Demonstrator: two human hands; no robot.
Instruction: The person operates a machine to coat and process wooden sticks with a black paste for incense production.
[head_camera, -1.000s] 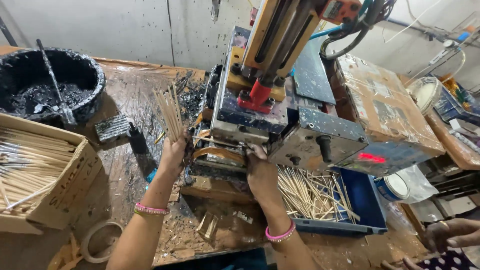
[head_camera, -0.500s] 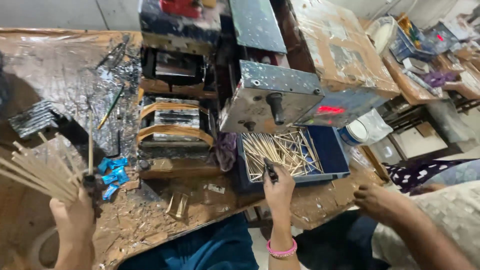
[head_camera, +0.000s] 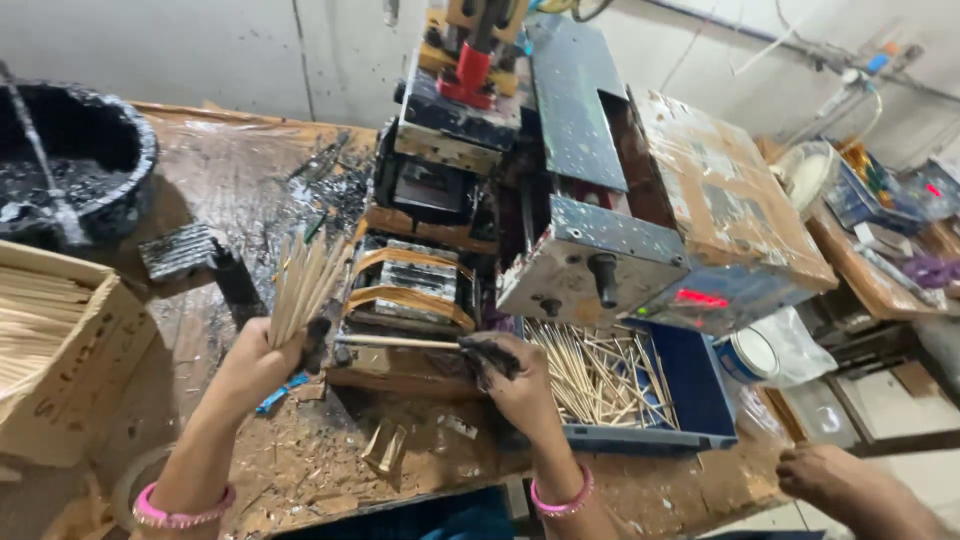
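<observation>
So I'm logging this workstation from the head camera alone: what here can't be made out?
- Head view: the cardboard box of sticks is cut off by the left edge.
- The machine top runs past the upper edge.
- The right hand fingertips on the single stick are blackened and blurred.
- Another person's hand, bottom right, is cropped.

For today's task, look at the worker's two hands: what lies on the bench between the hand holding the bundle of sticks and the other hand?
In the head view, a single stick spans the gap from the right hand toward the left hand and its bundle of sticks.
</observation>
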